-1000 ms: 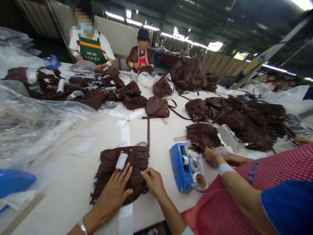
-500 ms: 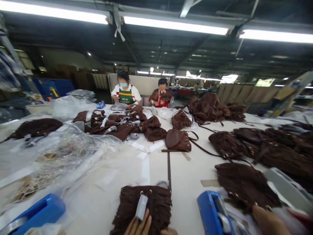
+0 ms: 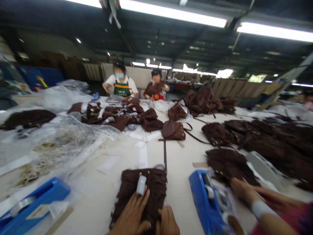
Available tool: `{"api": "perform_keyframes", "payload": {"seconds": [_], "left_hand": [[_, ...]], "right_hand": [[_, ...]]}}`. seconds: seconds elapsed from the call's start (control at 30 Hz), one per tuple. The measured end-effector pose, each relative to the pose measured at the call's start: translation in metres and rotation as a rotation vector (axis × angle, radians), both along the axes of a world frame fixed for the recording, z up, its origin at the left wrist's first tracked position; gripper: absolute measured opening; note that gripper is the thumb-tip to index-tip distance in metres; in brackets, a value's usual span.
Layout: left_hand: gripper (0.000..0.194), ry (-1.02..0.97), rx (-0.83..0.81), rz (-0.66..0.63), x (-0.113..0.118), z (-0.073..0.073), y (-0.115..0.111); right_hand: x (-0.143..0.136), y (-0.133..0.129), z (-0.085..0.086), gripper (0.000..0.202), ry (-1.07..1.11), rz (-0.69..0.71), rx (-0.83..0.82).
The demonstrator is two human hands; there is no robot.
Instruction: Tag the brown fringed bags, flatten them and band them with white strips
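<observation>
A dark brown fringed bag (image 3: 154,186) lies flat on the table in front of me, with small gold-coloured eyelets near its top edge. Over its middle is a pale grey wrapped piece (image 3: 141,185). My left hand (image 3: 133,210) rests on the bag with its fingers stretched out, the fingertips touching the lower end of the wrapped piece. At the bag's lower right side, my right hand (image 3: 168,222) has its fingers curled on the bag's edge. The bag's bottom part is hidden behind my hands.
Blue tape dispensers (image 3: 204,199) stand at both sides. A co-worker's hand (image 3: 241,189) touches another brown bag (image 3: 230,164) on the right. Clear plastic (image 3: 80,130) covers the left; brown bags (image 3: 173,130) lie farther back. Two people (image 3: 122,85) work across the table.
The view has shifted, and more of both my hands now shows. My right hand has come up along the bag's right side. The co-worker's arm on the right reaches further in.
</observation>
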State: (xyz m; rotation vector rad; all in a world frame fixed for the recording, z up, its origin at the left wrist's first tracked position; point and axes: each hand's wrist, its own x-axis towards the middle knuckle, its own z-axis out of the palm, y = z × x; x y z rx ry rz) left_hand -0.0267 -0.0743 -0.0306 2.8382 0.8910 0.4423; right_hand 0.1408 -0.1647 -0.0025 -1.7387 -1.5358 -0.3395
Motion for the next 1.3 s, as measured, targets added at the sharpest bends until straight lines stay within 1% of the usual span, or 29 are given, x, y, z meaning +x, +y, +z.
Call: {"api": "perform_keyframes", "payload": {"seconds": [0.03,0.07,0.1,0.17,0.23,0.27,0.33,0.4,0.43,0.47,0.5,0.57,0.6,0.67,0.77,0.9,1.0,1.1,1.2,1.3], "left_hand": [[0.093,0.010,-0.089,0.014,-0.002,0.011,-0.004],[0.090,0.021,-0.158,0.017,-0.003,0.020,-0.005],[0.086,0.036,-0.215,0.004,-0.004,0.025,-0.005],[0.082,0.051,-0.278,-0.019,-0.003,0.027,-0.002],[0.080,0.054,-0.284,-0.036,-0.003,0.024,0.001],[0.079,0.049,-0.271,-0.035,-0.003,0.022,0.002],[0.079,0.032,-0.240,-0.021,-0.004,0.020,0.000],[0.080,0.029,-0.236,-0.008,-0.003,0.023,-0.003],[0.081,0.033,-0.246,-0.003,-0.003,0.025,-0.005],[0.082,0.037,-0.257,0.001,-0.002,0.027,-0.006],[0.083,0.040,-0.267,0.008,-0.001,0.029,-0.007],[0.084,0.036,-0.281,0.029,0.001,0.033,-0.009],[0.084,0.038,-0.294,0.039,0.001,0.035,-0.010],[0.084,0.050,-0.332,0.058,0.002,0.037,-0.011],[0.088,0.059,-0.375,0.063,0.002,0.040,-0.013],[0.089,0.039,-0.384,0.069,0.001,0.042,-0.014],[0.088,0.027,-0.397,0.072,0.000,0.046,-0.013],[0.087,0.005,-0.417,0.067,-0.001,0.047,-0.013],[0.086,-0.006,-0.444,0.085,0.000,0.044,-0.013],[0.088,-0.009,-0.449,0.118,0.002,0.037,-0.013]], "right_hand": [[-0.003,-0.008,-0.002,0.020,-0.014,-0.027,-0.035],[-0.006,-0.015,-0.003,0.023,-0.048,-0.039,-0.092],[-0.010,-0.020,-0.005,0.024,-0.079,-0.046,-0.131],[-0.015,-0.026,-0.007,0.024,-0.113,-0.074,-0.147],[-0.018,-0.028,-0.008,0.024,-0.104,-0.099,-0.126],[-0.017,-0.029,-0.007,0.023,-0.065,-0.098,-0.122],[-0.008,-0.033,-0.002,0.020,0.123,-0.020,-0.168],[0.011,-0.035,0.006,0.018,0.440,0.096,-0.281],[0.023,-0.034,0.011,0.019,0.612,0.125,-0.344],[0.035,-0.032,0.015,0.020,0.768,0.107,-0.412],[0.046,-0.027,0.017,0.022,0.880,0.050,-0.460],[0.058,-0.012,0.019,0.031,0.987,-0.012,-0.565],[0.059,-0.003,0.018,0.035,1.008,-0.007,-0.608],[0.053,0.012,0.014,0.042,1.040,0.061,-0.674],[0.041,0.026,0.009,0.047,1.125,0.131,-0.708],[0.039,0.027,0.007,0.050,1.276,0.163,-0.741],[0.040,0.020,0.006,0.048,1.382,0.123,-0.740],[0.038,0.014,0.002,0.051,1.444,0.037,-0.706],[0.037,0.016,-0.001,0.057,1.447,-0.067,-0.669],[0.036,0.026,-0.003,0.057,1.422,-0.059,-0.656]]}}
